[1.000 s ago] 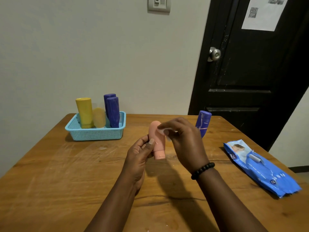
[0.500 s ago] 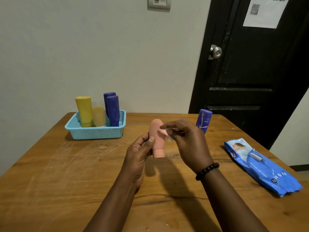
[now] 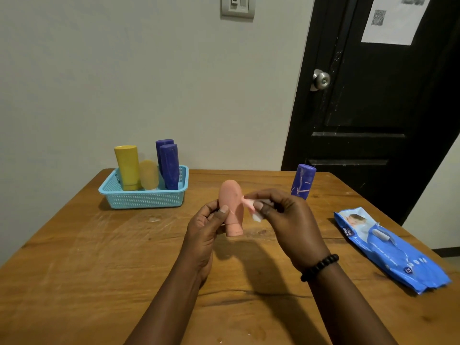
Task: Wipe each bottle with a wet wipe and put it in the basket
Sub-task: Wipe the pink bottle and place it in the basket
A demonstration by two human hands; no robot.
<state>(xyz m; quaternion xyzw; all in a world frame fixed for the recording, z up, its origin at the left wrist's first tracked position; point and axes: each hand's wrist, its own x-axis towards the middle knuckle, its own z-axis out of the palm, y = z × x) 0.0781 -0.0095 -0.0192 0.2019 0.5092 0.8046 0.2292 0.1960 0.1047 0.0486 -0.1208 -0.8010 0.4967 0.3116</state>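
**Pink bottle held over the table, wipe at its side**

The left hand [image 3: 202, 227] grips the pink bottle [image 3: 231, 206] cap-down above the middle of the wooden table [image 3: 74, 257], thumb across its front and fingers curled behind it. The right hand [image 3: 286, 220] pinches a small folded white wipe [image 3: 255, 210] between thumb and fingertips, and the wipe's edge touches the bottle's right side. A black bead bracelet [image 3: 319, 267] sits on the right wrist.

At the far left of the table stands the blue basket [image 3: 144, 199]. Inside it are a yellow bottle [image 3: 127, 168] at the left, a shorter pale yellow bottle [image 3: 148, 174] just beside it, and two purple bottles [image 3: 168, 165] at the right, one behind the other, all upright.

Another purple bottle [image 3: 302, 180] stands on the table just beyond the right hand, outside the basket and well apart from it. It shows pale streaks on its side.

A blue wipe pack [image 3: 388, 250] lies flat at the right edge of the table, its flap facing up.

Behind the table are a pale wall and, at the right, a black door [image 3: 373, 108] with a round metal knob [image 3: 321, 80].
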